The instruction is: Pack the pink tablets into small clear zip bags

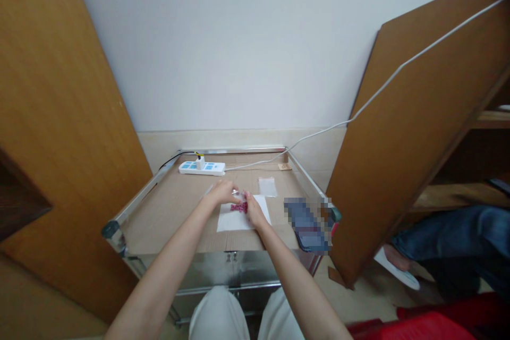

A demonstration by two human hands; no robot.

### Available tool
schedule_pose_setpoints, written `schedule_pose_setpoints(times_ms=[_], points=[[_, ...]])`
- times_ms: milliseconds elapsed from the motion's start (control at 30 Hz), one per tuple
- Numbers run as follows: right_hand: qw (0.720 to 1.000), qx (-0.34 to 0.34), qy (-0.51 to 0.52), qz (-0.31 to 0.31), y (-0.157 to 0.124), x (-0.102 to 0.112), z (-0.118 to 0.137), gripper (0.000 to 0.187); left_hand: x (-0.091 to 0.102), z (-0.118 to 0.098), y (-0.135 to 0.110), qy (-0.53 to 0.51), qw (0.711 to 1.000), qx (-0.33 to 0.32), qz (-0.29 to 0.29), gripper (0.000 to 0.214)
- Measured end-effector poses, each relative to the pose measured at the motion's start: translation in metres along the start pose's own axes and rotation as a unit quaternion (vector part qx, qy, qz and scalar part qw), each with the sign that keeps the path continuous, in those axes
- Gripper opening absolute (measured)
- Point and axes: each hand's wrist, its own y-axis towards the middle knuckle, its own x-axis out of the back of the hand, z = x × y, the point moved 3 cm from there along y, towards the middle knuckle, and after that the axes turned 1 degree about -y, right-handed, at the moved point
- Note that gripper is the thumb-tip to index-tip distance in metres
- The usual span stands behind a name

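Hovering over white sheet [235, 221] on table [167, 212]: left hand [222, 192] curled round small clear bag [238, 193]; right hand [253, 212] touching pink pieces [238, 206], grip cannot be told.

head cam | looks forward-down | cart top [167, 207] at arm's reach | single view

the little pink pieces [239, 206] between my hands are too small to tell what they are, and my right hand [254, 213] covers part of the heap. whether my left hand [222, 192] pinches the clear scrap [238, 193] at its fingertips or only touches it, i cannot tell. a pixelated patch [308, 224] blots out whatever lies at the right edge of the cart [167, 212]. another person's leg in jeans [458, 236] is cut off by the frame's right edge, as is the red thing [430, 325] at the bottom.
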Motion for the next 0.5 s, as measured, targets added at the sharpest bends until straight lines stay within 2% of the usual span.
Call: schedule_pose_setpoints(times_ms=[500], points=[[0.999, -0.034, -0.020, 0.023, -0.003, -0.001, 0.002, 0.054, -0.012, 0.000, -0.005, 0.003, 1.000, -0.013, 0.006, 0.045]])
